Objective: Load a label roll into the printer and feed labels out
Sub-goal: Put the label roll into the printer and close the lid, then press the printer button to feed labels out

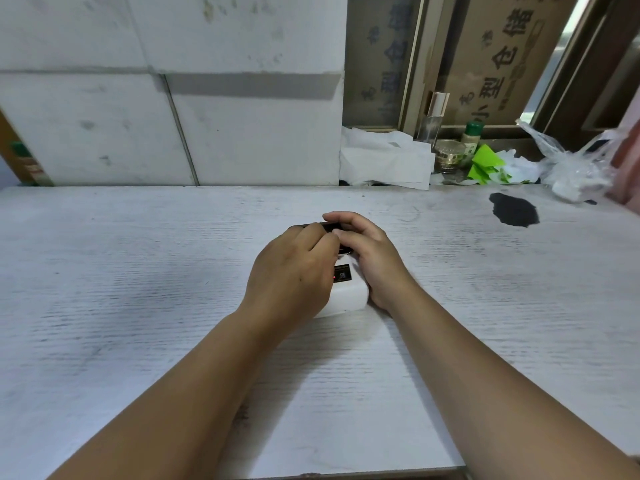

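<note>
A small white label printer (349, 296) lies on the white wood-grain table (138, 271), near the middle. A dark panel with a red light shows on its top. My left hand (294, 271) covers the printer's left side, fingers curled over its far end. My right hand (367, 251) wraps the right side, fingers bent over a dark part, perhaps the lid, at the far end. The label roll is hidden from view.
Against the far right wall sit crumpled white paper (384, 157), a glass jar (448, 155), a green-capped bottle (471, 138), green scraps (485, 164) and a plastic bag (575, 168). A black stain (514, 209) marks the table at the right.
</note>
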The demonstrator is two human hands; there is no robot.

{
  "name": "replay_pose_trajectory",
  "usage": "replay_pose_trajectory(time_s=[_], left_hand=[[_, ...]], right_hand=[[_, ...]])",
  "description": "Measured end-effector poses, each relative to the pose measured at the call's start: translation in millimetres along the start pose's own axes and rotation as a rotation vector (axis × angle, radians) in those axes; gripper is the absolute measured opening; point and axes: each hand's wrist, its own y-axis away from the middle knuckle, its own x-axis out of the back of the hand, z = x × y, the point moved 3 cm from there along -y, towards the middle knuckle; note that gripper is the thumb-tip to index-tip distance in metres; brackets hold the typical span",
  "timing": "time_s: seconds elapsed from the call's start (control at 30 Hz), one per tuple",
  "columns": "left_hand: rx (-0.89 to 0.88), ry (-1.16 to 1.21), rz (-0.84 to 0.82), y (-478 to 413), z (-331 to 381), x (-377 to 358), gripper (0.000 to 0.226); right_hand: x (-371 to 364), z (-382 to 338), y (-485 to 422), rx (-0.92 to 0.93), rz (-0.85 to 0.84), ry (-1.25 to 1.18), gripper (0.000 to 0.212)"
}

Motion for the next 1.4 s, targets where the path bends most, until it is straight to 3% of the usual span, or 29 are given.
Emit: replay_pose_trajectory(time_s=[0.23,0.33,0.57,1.17,1.4], left_hand=[[0.030,0.019,0.006,0.0,-0.1,2.4,0.019],[0.071,0.020,-0.015,1.4,0.1,3.1,0.012],[0.274,0.130,-0.163,5.7,-5.7,-5.4,0.044],[0.330,0.194,-0.068,9.1,-11.9,-9.4,0.037],[0.429,0.527,-0.142,15.0,-30.4,-20.6,0.047]], right_hand=[[2.9,-1.6,1.1,-0.048,-0.033,-0.094,0.033],[4.3,-1.8,1.1,-0.063,-0.058,-0.107,0.033],[5.6,-2.0,0.9,-0.044,-0.088,-0.115,0.035],[0.6,-3.4,4.7,-0.054,-0.003,-0.001,0.031],[-1.5,2.8,5.7,0.015,0.115,0.141,0.026]])
